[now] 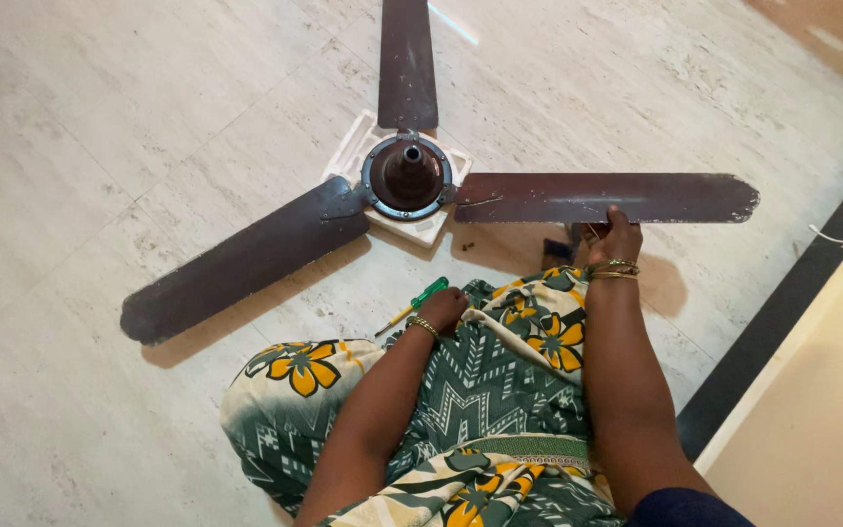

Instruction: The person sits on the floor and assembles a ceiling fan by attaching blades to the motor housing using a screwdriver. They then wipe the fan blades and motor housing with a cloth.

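Brown three-blade ceiling fan (407, 178) lying on the pale tiled floor (100, 117), left hand (443, 309) closed around a green-handled screwdriver (414, 305) near its hub, right hand (614, 238) gripping the right blade's near edge

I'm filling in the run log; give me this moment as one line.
left hand: holds green-handled screwdriver | right hand: on fan blade | ceiling fan hub: on white block, floor
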